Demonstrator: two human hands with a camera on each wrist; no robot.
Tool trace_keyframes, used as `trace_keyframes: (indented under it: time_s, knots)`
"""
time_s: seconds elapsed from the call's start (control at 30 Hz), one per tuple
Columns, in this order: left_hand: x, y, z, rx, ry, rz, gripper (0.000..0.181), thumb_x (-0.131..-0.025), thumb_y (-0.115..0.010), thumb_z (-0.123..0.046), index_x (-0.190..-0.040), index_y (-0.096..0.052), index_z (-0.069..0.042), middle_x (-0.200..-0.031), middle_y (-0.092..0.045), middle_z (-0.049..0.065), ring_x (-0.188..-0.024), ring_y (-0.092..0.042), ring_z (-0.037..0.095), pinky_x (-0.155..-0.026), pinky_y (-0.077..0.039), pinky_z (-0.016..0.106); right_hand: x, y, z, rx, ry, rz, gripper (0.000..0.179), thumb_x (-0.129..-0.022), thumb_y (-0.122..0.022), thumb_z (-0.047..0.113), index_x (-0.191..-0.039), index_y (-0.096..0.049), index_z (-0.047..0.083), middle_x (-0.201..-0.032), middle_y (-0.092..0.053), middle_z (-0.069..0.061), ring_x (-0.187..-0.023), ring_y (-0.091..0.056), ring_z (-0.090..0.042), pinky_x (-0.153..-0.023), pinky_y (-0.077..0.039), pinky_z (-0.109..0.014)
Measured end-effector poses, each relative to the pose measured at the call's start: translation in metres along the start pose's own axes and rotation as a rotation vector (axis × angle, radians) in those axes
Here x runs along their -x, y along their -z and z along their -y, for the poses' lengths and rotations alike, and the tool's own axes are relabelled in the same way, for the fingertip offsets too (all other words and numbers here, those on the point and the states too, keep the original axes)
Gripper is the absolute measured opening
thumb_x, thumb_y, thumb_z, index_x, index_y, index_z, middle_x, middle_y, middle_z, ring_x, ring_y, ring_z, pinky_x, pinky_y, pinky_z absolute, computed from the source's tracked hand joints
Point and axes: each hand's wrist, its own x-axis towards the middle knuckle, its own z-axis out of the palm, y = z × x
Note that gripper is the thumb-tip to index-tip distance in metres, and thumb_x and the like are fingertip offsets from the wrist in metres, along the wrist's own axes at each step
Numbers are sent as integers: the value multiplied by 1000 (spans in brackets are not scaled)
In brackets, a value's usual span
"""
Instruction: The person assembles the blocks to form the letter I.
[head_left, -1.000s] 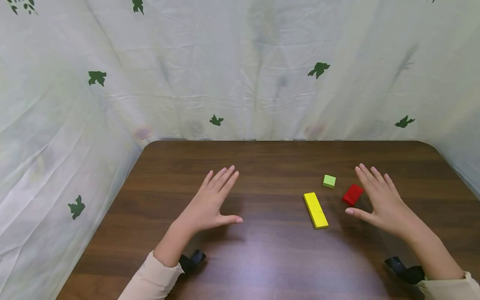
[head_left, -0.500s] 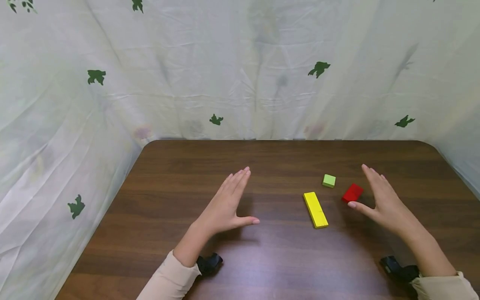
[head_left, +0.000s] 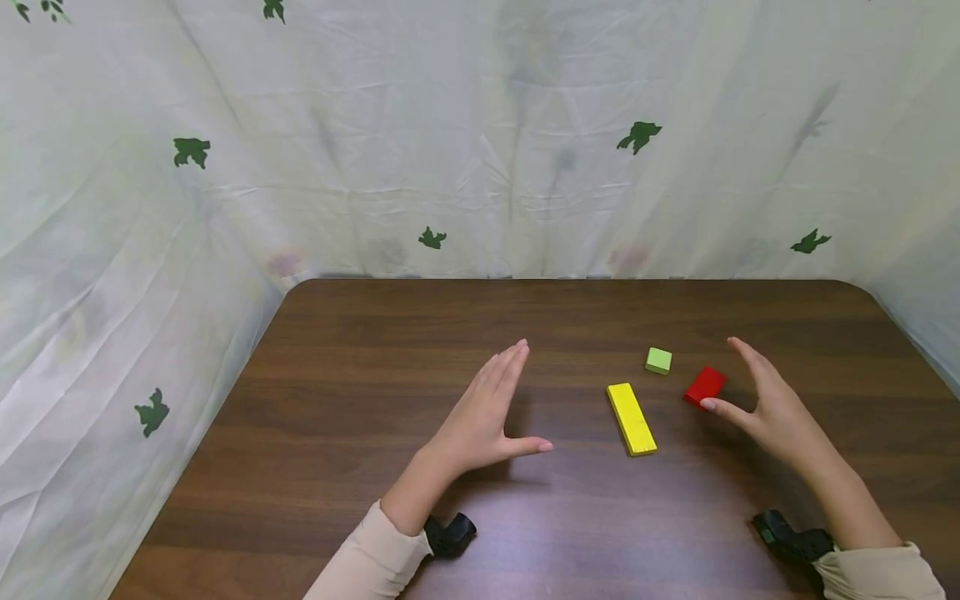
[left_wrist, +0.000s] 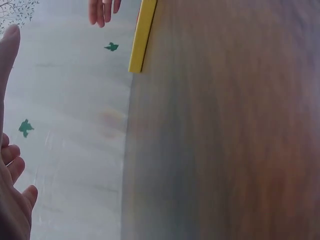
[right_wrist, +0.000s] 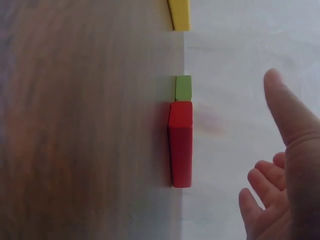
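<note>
My left hand (head_left: 483,417) hovers over the middle of the table, fingers extended and thumb spread, with nothing in it. To its right lies a long yellow block (head_left: 632,419), flat on the wood. Beyond that sits a small light green block (head_left: 658,360). A red block (head_left: 705,386) lies between the green one and my right hand (head_left: 780,417). The right thumb overlaps the red block's near edge in the head view, while in the right wrist view the thumb (right_wrist: 290,110) stands apart from the red block (right_wrist: 181,150). That hand is spread and holds nothing.
The brown wooden table (head_left: 337,358) has rounded far corners. A pale curtain (head_left: 480,150) with green leaf shapes hangs behind it and along the sides. Black wrist cameras sit under both wrists, the left camera (head_left: 452,535) close above the table.
My left hand has moved right, toward the yellow block. The right hand has turned slightly and shifted a little, its thumb now over the red block's edge in view. The blocks have stayed put.
</note>
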Motion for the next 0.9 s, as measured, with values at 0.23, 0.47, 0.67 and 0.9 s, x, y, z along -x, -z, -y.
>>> trace_keyframes:
  time_s: [0.23, 0.47, 0.67, 0.9]
  knots:
    - [-4, -10, -7, 49, 38, 19, 108, -71, -62, -61, -144, -3, -7, -149, -9, 4, -134, -9, 15, -106, -13, 32, 0, -5, -10, -19, -24, -25, 91, -73, -76, 21, -141, -19, 0, -135, -28, -28, -120, -27, -46, -88, -26, -63]
    - [-8, -18, -13, 85, 55, 40, 108, -71, -62, -60, -144, -2, -8, -149, -8, 4, -134, -10, 15, -106, -15, 34, 0, -10, -16, -47, -24, -21, 89, -72, -76, 21, -139, -21, -4, -133, -30, -30, -117, -31, -48, -86, -28, -61]
    - [-12, -27, -18, 105, 60, 58, 108, -71, -64, -59, -144, -4, -8, -148, -10, 4, -134, -11, 16, -105, -17, 33, 1, -14, -22, -57, -40, -13, 87, -73, -75, 21, -137, -23, -6, -131, -32, -31, -114, -34, -49, -86, -30, -58]
    - [-19, -36, -26, 138, 92, 104, 107, -71, -63, -60, -144, -5, -8, -148, -11, 3, -133, -12, 16, -104, -19, 32, 2, -17, -26, -60, -65, 0, 86, -74, -75, 22, -135, -24, -9, -128, -32, -33, -110, -37, -51, -82, -32, -59]
